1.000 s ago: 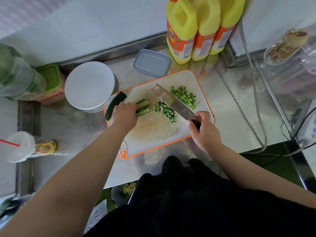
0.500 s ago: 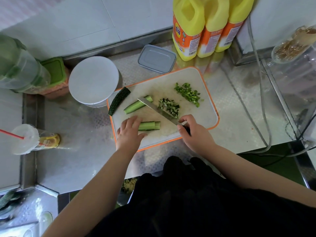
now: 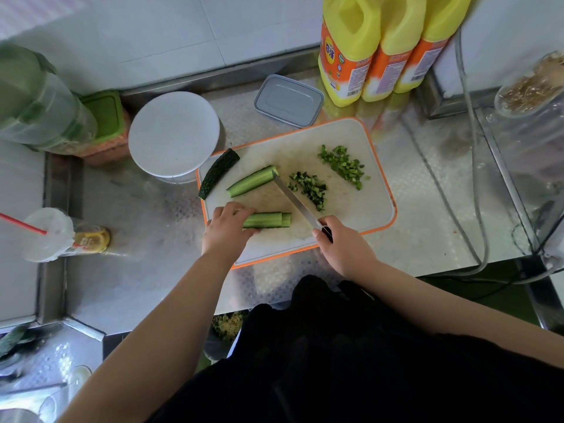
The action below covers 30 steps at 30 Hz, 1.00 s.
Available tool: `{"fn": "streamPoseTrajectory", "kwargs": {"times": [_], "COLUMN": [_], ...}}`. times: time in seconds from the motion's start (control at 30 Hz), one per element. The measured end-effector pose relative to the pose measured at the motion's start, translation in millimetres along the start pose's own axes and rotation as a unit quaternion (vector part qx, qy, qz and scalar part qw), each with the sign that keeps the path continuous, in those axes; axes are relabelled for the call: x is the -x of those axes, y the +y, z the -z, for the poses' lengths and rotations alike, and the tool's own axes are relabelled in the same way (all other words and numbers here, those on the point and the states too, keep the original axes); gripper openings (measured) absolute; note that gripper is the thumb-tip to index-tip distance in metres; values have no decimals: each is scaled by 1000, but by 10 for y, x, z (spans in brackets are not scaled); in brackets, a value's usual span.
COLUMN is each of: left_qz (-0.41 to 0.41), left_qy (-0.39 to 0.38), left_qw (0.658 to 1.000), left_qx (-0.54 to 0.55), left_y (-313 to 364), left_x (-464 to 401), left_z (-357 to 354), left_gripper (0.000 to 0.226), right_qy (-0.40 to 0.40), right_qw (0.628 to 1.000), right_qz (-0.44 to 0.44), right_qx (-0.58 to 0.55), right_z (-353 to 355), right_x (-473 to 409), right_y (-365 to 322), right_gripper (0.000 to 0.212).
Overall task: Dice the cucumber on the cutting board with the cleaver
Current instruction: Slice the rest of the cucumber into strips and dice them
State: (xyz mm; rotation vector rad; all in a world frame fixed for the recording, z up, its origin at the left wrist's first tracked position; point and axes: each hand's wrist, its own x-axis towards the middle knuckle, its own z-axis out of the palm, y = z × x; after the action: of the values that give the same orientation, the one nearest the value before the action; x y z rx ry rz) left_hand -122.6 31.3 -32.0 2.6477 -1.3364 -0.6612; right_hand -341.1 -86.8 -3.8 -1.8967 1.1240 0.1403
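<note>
Cucumber strips (image 3: 267, 220) are lying on the cutting board (image 3: 360, 215), the left hand (image 3: 227, 228) curling its grip round their near end. The right hand (image 3: 341, 245) is gripping the cleaver (image 3: 294, 201) handle, its blade standing edge-down just right of those strips, beside the diced pile (image 3: 309, 189).

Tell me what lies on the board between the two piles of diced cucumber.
Nothing: the head view shows bare cutting board between the near pile and the far pile.

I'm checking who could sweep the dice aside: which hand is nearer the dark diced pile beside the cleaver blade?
Right. The right hand grips the cleaver just below the dark diced pile; the left hand holds cucumber strips farther away.
</note>
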Motion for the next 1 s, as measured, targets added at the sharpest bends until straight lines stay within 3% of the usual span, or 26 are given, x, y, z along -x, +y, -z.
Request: {"fn": "streamPoseTrajectory", "kwargs": {"times": [0.73,1.0], "left_qz": [25,-26], "left_qy": [23,20], "left_qw": [999,999], "left_qx": [11,-22], "left_y": [119,13], "left_x": [150,110], "left_z": [-89,-76], "left_gripper": [47,38], "right_qy": [-46,-40], "right_qw": [997,997], "right_qz": [27,29], "right_qx": [53,59], "right_z": [-89,-87], "right_x": [83,62], "right_y": [-120,-87], "right_gripper": [34,34]}}
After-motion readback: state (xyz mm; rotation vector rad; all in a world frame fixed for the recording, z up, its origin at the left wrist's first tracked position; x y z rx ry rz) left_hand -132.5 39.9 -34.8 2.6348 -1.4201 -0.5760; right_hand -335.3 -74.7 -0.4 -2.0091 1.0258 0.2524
